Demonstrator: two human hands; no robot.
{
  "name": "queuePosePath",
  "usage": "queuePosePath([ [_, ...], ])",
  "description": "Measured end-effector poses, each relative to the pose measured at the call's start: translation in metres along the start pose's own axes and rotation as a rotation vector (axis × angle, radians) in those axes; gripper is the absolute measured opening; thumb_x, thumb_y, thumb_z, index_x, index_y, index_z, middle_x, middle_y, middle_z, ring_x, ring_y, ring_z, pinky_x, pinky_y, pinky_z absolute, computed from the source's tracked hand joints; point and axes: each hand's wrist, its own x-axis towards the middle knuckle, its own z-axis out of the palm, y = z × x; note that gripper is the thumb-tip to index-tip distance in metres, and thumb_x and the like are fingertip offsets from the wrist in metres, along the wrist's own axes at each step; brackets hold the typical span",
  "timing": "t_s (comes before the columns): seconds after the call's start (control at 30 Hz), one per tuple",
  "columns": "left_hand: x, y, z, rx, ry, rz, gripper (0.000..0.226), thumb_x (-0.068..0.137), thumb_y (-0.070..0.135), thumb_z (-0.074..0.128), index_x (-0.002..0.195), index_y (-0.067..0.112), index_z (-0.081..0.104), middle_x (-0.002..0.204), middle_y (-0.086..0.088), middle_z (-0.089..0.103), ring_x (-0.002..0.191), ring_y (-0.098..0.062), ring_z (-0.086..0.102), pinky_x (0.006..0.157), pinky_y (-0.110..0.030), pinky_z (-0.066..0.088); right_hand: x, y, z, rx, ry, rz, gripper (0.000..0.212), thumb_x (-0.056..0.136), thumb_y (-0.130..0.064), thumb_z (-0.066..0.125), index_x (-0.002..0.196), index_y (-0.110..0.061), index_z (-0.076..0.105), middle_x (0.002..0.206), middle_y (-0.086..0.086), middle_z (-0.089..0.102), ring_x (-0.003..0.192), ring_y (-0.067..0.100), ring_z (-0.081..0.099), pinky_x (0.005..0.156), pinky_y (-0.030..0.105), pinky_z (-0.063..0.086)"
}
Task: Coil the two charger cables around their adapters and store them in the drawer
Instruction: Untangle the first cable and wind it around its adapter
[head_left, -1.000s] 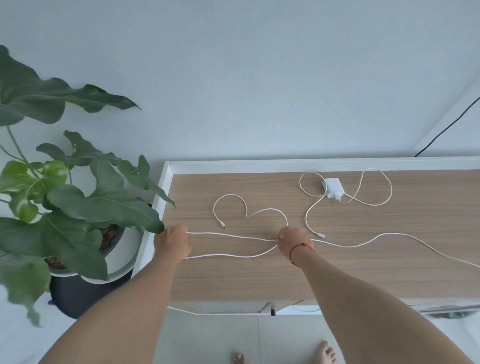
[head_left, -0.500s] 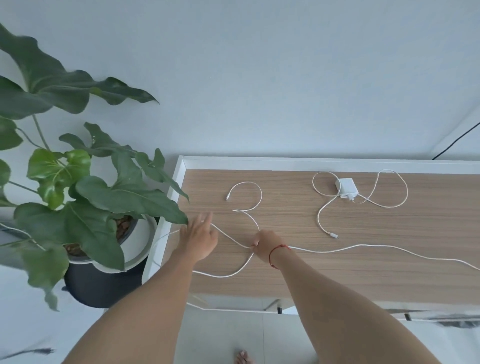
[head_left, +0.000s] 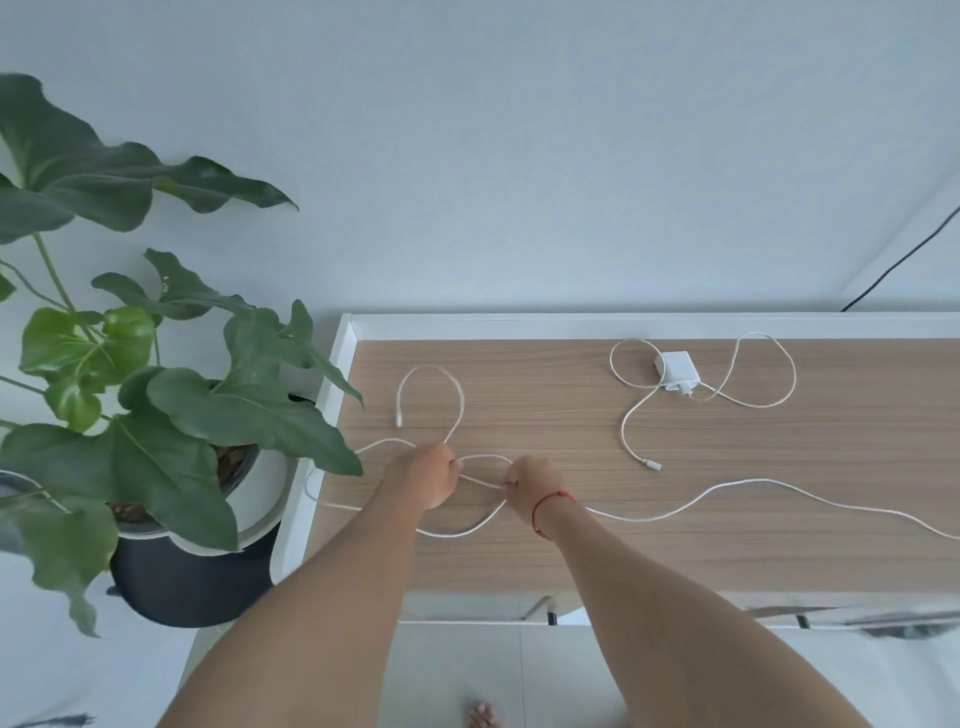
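Note:
A long white charger cable (head_left: 727, 493) lies across the wooden table top (head_left: 571, 545), running off the right edge. My left hand (head_left: 428, 480) grips this cable near the table's left side, and its free end loops up to a plug (head_left: 399, 418). My right hand (head_left: 530, 483), with a red thread on the wrist, pinches the same cable a little to the right. A loop of cable sags between and below the hands. At the back right lies a white adapter (head_left: 678, 371) with its own thin white cable (head_left: 631, 415) spread around it.
A large leafy plant (head_left: 156, 405) in a dark pot stands at the table's left edge, leaves reaching over the corner. A white raised rim (head_left: 623, 325) borders the table's back and left. A black wire (head_left: 904, 260) runs down the wall at the right.
My left hand has gone from open fingers at the table's left edge to gripping the cable closer to my right hand. The loop between the hands has gathered in.

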Motion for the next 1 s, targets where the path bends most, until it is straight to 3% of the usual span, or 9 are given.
queuePosePath([
  [0.2, -0.006, 0.007, -0.005, -0.056, 0.009, -0.058, 0.045, 0.102, 0.039, 0.036, 0.1, 0.003, 0.063, 0.102, -0.016, 0.067, 0.097, -0.034, 0.062, 0.078, -0.036, 0.044, 0.001, -0.007, -0.004, 0.054, 0.104, 0.098, 0.025, 0.089, -0.004, 0.045, 0.105, -0.003, 0.064, 0.11, 0.017, 0.064, 0.102, 0.036, 0.063, 0.075, 0.033, 0.048],
  [0.33, -0.011, 0.001, 0.004, -0.193, -0.086, -0.092, 0.06, 0.098, 0.055, 0.034, 0.064, 0.009, 0.052, 0.065, -0.011, 0.061, 0.072, -0.032, 0.062, 0.075, -0.037, 0.049, -0.002, -0.001, -0.004, 0.011, 0.032, 0.063, 0.02, 0.09, -0.008, 0.047, 0.096, -0.011, 0.065, 0.104, 0.013, 0.064, 0.094, 0.031, 0.063, 0.079, 0.033, 0.05],
  [0.4, -0.015, 0.0, 0.009, -0.222, -0.115, -0.109, 0.065, 0.096, 0.063, 0.028, 0.055, 0.014, 0.041, 0.054, -0.005, 0.053, 0.062, -0.027, 0.057, 0.078, -0.037, 0.052, -0.004, 0.002, -0.003, -0.009, 0.023, 0.053, 0.022, 0.091, -0.011, 0.049, 0.104, -0.011, 0.067, 0.11, 0.01, 0.064, 0.101, 0.03, 0.063, 0.082, 0.034, 0.049],
  [0.5, -0.021, 0.001, 0.009, -0.251, -0.134, -0.108, 0.07, 0.089, 0.075, 0.019, 0.06, 0.017, 0.045, 0.06, -0.002, 0.05, 0.064, -0.024, 0.052, 0.072, -0.035, 0.046, -0.009, 0.001, -0.003, -0.053, 0.094, 0.014, 0.027, 0.093, -0.01, 0.047, 0.113, -0.013, 0.066, 0.12, 0.008, 0.057, 0.113, 0.03, 0.058, 0.087, 0.037, 0.047],
  [0.57, -0.024, 0.002, 0.007, -0.227, -0.131, -0.116, 0.081, 0.087, 0.078, 0.015, 0.082, 0.014, 0.065, 0.071, -0.006, 0.059, 0.073, -0.025, 0.056, 0.077, -0.035, 0.047, -0.011, -0.001, -0.002, -0.087, 0.109, -0.009, 0.028, 0.094, -0.009, 0.046, 0.115, -0.012, 0.065, 0.122, 0.009, 0.056, 0.115, 0.03, 0.056, 0.09, 0.038, 0.048],
  [0.63, -0.022, 0.001, 0.005, -0.148, -0.069, -0.144, 0.088, 0.092, 0.071, 0.012, 0.104, 0.005, 0.068, 0.09, -0.017, 0.067, 0.087, -0.031, 0.062, 0.082, -0.037, 0.048, -0.013, -0.002, -0.001, -0.09, 0.074, -0.025, 0.026, 0.093, -0.011, 0.049, 0.112, -0.011, 0.067, 0.118, 0.01, 0.061, 0.111, 0.031, 0.059, 0.088, 0.037, 0.05],
  [0.7, -0.019, -0.002, 0.006, -0.077, 0.004, -0.16, 0.075, 0.099, 0.057, 0.017, 0.101, 0.0, 0.066, 0.103, -0.022, 0.066, 0.096, -0.035, 0.063, 0.081, -0.036, 0.047, -0.013, -0.002, 0.001, -0.069, 0.008, -0.045, 0.022, 0.091, -0.015, 0.054, 0.107, -0.01, 0.069, 0.111, 0.01, 0.066, 0.106, 0.03, 0.062, 0.084, 0.033, 0.05],
  [0.8, -0.016, -0.007, 0.008, -0.009, 0.093, -0.129, 0.044, 0.101, 0.035, 0.034, 0.095, 0.004, 0.065, 0.103, -0.016, 0.066, 0.096, -0.033, 0.062, 0.075, -0.035, 0.046, -0.015, -0.002, 0.004, -0.059, -0.06, -0.06, 0.02, 0.087, -0.019, 0.061, 0.102, -0.01, 0.071, 0.106, 0.01, 0.069, 0.103, 0.029, 0.064, 0.082, 0.03, 0.05],
  [1.0, -0.013, 0.001, 0.0, -0.007, 0.135, -0.126, 0.043, 0.102, 0.036, 0.033, 0.099, 0.007, 0.065, 0.103, -0.011, 0.065, 0.1, -0.031, 0.06, 0.079, -0.036, 0.044, -0.014, -0.008, 0.002, 0.027, -0.03, -0.037, 0.016, 0.086, -0.011, 0.06, 0.098, -0.008, 0.07, 0.107, 0.012, 0.069, 0.1, 0.03, 0.065, 0.083, 0.031, 0.053],
])
